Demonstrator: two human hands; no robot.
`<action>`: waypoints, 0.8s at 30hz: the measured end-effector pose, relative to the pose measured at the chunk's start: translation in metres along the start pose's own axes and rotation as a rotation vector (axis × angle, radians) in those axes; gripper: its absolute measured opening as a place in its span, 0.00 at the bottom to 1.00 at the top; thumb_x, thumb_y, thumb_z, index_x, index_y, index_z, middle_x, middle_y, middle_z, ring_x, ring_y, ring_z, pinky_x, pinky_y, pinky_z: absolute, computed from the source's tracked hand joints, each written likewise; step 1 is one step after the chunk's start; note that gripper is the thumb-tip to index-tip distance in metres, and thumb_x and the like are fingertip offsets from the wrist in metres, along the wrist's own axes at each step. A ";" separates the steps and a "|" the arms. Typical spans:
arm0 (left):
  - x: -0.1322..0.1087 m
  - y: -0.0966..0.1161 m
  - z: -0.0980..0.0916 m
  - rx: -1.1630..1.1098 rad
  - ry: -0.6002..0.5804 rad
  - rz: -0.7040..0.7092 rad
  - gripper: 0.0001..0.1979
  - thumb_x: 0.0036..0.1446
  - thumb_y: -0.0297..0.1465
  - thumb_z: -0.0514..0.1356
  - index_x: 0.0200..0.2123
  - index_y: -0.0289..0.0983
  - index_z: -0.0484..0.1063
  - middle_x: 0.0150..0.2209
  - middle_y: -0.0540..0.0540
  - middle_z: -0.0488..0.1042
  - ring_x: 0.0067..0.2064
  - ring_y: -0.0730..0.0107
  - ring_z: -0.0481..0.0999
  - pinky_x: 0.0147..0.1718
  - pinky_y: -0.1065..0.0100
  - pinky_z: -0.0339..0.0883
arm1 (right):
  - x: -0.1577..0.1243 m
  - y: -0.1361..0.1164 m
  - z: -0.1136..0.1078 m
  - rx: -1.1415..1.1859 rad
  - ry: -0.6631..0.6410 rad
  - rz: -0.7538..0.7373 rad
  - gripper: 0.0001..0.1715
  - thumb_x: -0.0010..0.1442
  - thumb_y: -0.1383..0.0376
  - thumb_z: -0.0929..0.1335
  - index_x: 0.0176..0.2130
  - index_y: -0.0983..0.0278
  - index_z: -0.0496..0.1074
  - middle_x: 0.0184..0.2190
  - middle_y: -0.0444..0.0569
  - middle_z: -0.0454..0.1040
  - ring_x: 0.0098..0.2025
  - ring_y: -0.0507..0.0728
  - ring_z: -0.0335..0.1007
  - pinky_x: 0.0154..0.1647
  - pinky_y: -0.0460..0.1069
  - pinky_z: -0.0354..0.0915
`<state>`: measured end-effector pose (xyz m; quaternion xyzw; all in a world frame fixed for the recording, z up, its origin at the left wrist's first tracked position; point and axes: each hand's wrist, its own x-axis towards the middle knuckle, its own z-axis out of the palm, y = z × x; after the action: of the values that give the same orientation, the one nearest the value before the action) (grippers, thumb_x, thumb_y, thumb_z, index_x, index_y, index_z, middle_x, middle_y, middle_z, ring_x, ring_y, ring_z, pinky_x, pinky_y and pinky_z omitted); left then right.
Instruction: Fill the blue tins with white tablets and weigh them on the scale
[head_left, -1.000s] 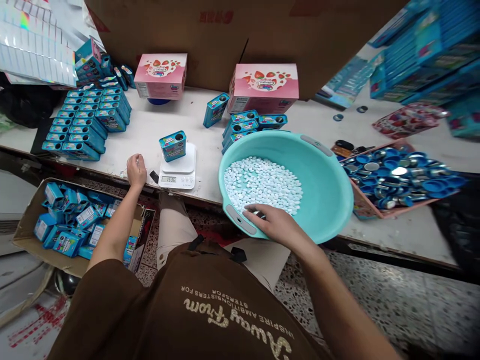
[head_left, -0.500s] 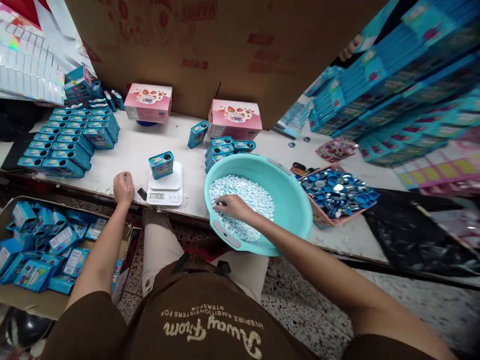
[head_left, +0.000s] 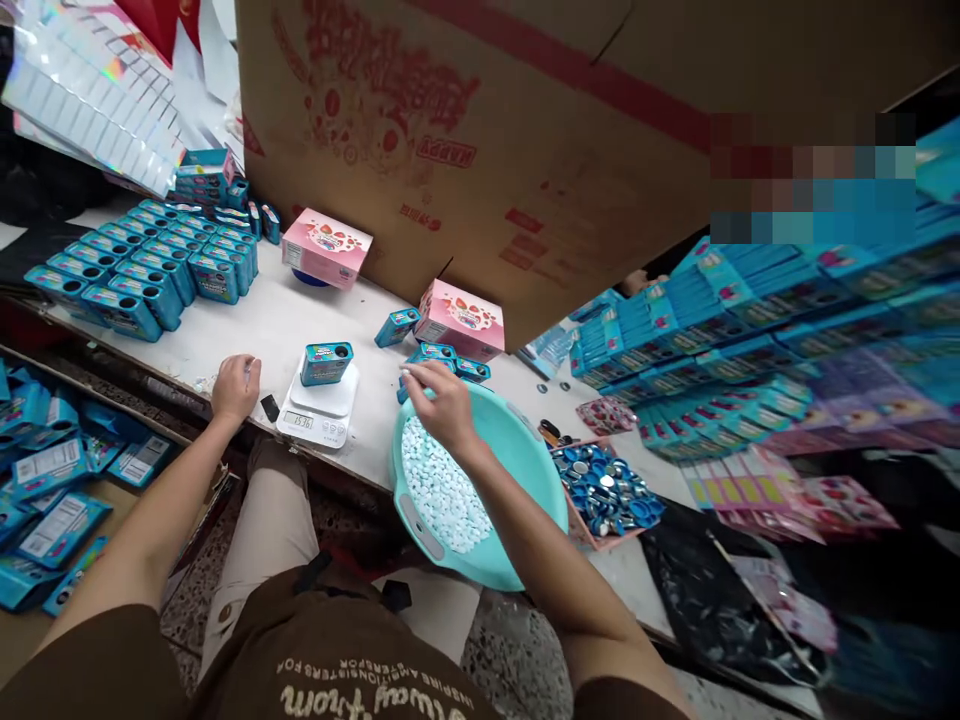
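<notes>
My right hand (head_left: 441, 405) is raised over the rim of a turquoise basin (head_left: 517, 450), fingertips pinched on a small white candy. A heap of small white candies (head_left: 446, 490) lies in the basin. My left hand (head_left: 236, 387) rests at the table edge, fingers curled; whatever they may hold is hidden. Between my hands, a blue candy tin (head_left: 327, 364) with a round hole in its top stands upright on a white digital scale (head_left: 311, 425). Several more blue tins (head_left: 435, 353) stand behind the basin, partly hidden by my right hand.
Rows of blue tins (head_left: 150, 265) stand at the left, above a carton of loose tins (head_left: 56, 470). Two pink boxes (head_left: 328, 248) sit before a big cardboard box (head_left: 465, 130). Right of the basin are a tray of blue caps (head_left: 607, 490) and stacked blue packages (head_left: 697, 310).
My right hand has lifted out of the candies and moved up towards the scale. My left hand stays at the table edge. The camera view has turned and shifted.
</notes>
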<state>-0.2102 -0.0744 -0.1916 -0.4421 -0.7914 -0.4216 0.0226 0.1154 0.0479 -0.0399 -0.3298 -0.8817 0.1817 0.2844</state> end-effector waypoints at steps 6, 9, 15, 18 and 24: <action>-0.003 0.001 -0.001 -0.029 0.021 -0.014 0.16 0.63 0.44 0.49 0.37 0.40 0.69 0.39 0.36 0.74 0.49 0.50 0.72 0.52 0.52 0.65 | 0.069 -0.016 0.059 0.000 -0.110 -0.113 0.18 0.66 0.61 0.62 0.46 0.61 0.80 0.44 0.54 0.77 0.48 0.59 0.72 0.53 0.54 0.67; -0.005 0.001 -0.001 -0.055 0.019 -0.020 0.15 0.63 0.43 0.50 0.37 0.40 0.69 0.40 0.37 0.74 0.49 0.51 0.72 0.53 0.53 0.65 | 0.077 -0.010 0.076 -0.023 -0.155 -0.110 0.19 0.65 0.61 0.63 0.46 0.63 0.80 0.46 0.56 0.76 0.50 0.61 0.71 0.56 0.55 0.66; -0.006 0.000 0.000 -0.077 0.005 -0.009 0.14 0.64 0.42 0.51 0.39 0.40 0.70 0.40 0.37 0.74 0.50 0.51 0.71 0.53 0.53 0.64 | 0.052 -0.002 0.059 0.066 -0.119 -0.012 0.23 0.66 0.58 0.61 0.53 0.63 0.74 0.51 0.56 0.75 0.46 0.59 0.72 0.52 0.55 0.68; -0.005 0.000 0.001 -0.085 -0.004 -0.006 0.15 0.65 0.42 0.50 0.39 0.39 0.70 0.41 0.36 0.74 0.50 0.51 0.71 0.54 0.53 0.63 | 0.019 0.002 0.029 0.057 -0.071 -0.009 0.22 0.67 0.57 0.59 0.52 0.64 0.74 0.48 0.56 0.77 0.46 0.60 0.73 0.52 0.55 0.67; -0.001 0.002 0.004 -0.091 -0.014 -0.005 0.15 0.66 0.43 0.49 0.37 0.39 0.69 0.40 0.37 0.73 0.50 0.51 0.70 0.55 0.52 0.61 | -0.076 0.029 -0.015 -0.140 -0.032 0.130 0.20 0.67 0.59 0.59 0.48 0.63 0.74 0.45 0.57 0.79 0.50 0.63 0.73 0.56 0.59 0.64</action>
<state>-0.2073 -0.0718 -0.1934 -0.4437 -0.7727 -0.4540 -0.0041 0.1853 0.0185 -0.0719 -0.4027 -0.8733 0.1427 0.2341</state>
